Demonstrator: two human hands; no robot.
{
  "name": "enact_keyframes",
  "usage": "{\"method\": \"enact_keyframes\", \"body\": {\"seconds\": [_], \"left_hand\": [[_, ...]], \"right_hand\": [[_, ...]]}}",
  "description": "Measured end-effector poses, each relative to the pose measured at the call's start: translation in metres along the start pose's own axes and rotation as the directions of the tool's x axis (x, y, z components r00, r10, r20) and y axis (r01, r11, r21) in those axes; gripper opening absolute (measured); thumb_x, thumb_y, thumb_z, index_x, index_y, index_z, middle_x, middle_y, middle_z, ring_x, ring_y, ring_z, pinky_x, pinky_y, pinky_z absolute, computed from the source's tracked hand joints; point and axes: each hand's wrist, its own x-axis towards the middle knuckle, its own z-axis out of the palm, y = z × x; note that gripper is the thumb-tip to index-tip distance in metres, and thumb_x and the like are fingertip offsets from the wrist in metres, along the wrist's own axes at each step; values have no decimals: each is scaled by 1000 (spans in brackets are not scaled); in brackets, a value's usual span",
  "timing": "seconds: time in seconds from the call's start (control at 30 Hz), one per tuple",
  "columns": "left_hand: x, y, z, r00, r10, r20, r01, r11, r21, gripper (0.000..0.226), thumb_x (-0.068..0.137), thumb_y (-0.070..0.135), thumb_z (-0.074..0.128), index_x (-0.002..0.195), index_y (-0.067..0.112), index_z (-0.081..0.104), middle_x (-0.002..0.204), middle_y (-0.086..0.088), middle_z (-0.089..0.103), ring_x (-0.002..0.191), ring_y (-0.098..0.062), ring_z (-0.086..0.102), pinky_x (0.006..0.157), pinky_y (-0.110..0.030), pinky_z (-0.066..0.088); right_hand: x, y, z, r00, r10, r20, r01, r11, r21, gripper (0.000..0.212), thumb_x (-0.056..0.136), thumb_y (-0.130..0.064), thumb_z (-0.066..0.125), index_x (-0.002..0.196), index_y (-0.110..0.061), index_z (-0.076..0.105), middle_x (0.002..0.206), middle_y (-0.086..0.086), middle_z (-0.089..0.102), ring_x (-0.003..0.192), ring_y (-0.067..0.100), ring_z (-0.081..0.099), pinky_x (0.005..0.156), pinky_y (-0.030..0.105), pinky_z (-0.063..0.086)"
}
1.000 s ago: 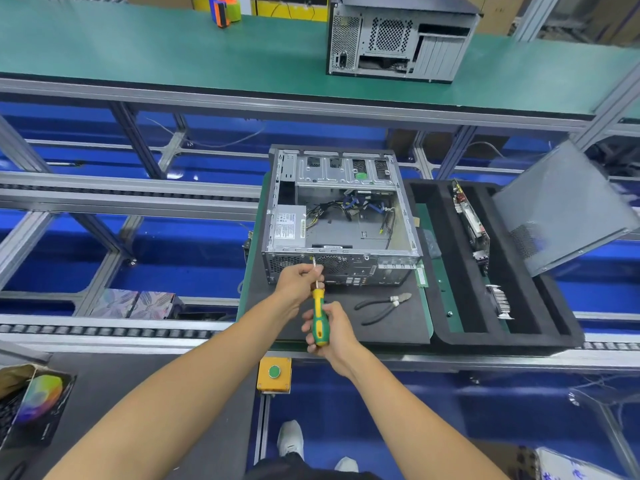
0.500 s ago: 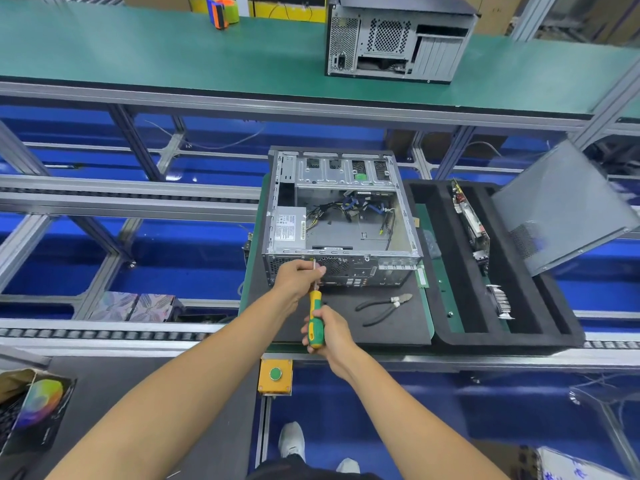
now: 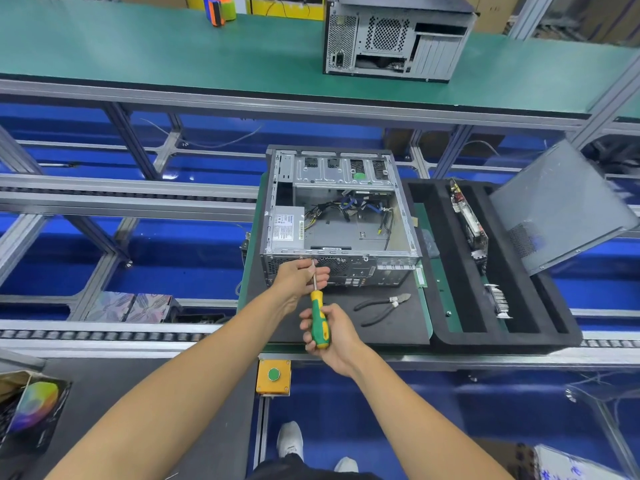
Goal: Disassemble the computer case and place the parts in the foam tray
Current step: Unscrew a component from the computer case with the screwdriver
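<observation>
Both hands [image 3: 329, 336] steady screwdriver [image 3: 319, 322] against case [image 3: 341, 233].

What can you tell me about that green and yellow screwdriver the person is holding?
The screwdriver has a chunky handle in green and yellow, plastic or rubber by its look, and a thin bare metal shaft. It points away from the person, tilted slightly, its tip at the near rear panel of the open computer case. The right hand grips the handle; the left hand pinches the shaft close to the tip. The tip itself is too small to make out. It is held above the black mat.
</observation>
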Motion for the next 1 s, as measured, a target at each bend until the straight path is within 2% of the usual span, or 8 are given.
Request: {"method": "enact_keyframes", "body": {"seconds": [0.1,0.2,0.3,0.47,0.7,0.83,1.0], "left_hand": [[-1,-2,-2,999,2,43,0,998,-56,21,108,0,44,127,-4,52,97,-16,74,75,-19,76,66,-28,63],[-3,-3,-3,997,-3,75,12,993,-115,22,107,9,50,124,-3,56,101,-16,76,84,-20,76,71,-30,64],[-3,0,2,998,-7,66,15,993,-120,22,106,16,55,117,-3,60,104,-16,75,83,-19,76,73,-34,65],[-2,-2,8,1000,-18,-25,15,991,-135,20,106,20,56,106,1,64,95,-13,77,79,-18,77,68,-35,65],[-1,-5,6,999,-43,-19,40,990,-137,22,107,21,53,106,2,64,80,-7,78,74,-18,77,63,-37,65],[1,-6,8,996,-63,-60,56,991,-118,30,109,24,47,100,4,67,78,-7,70,65,-15,72,58,-37,62],[5,-9,6,996,-72,-57,68,995,-73,26,106,17,44,100,4,65,82,-9,68,75,-20,70,63,-42,64]], "right_hand": [[2,-3,0,999,-19,-45,19,1000,-1,31,99,-26,40,92,-6,62,70,6,63,52,15,53,46,23,43],[5,-4,0,991,-54,-118,48,997,-52,17,95,-19,52,91,-7,62,69,7,64,57,18,62,49,24,48],[8,-3,1,981,-101,-167,84,991,-103,2,89,-12,59,89,-12,57,68,5,63,62,18,66,49,26,50],[9,-3,0,980,-110,-168,88,987,-133,10,88,-10,60,84,-16,52,63,2,60,52,13,57,45,25,44],[8,-4,-2,979,-92,-182,64,986,-152,14,90,-8,54,79,-17,51,62,2,57,50,13,52,45,24,40],[8,-3,-4,973,-116,-202,72,974,-216,16,90,-8,54,78,-16,48,62,3,56,49,14,50,46,24,38],[6,-3,-8,973,-132,-192,78,961,-263,14,89,-6,53,81,-15,46,64,5,55,49,15,49,47,26,38]]}}
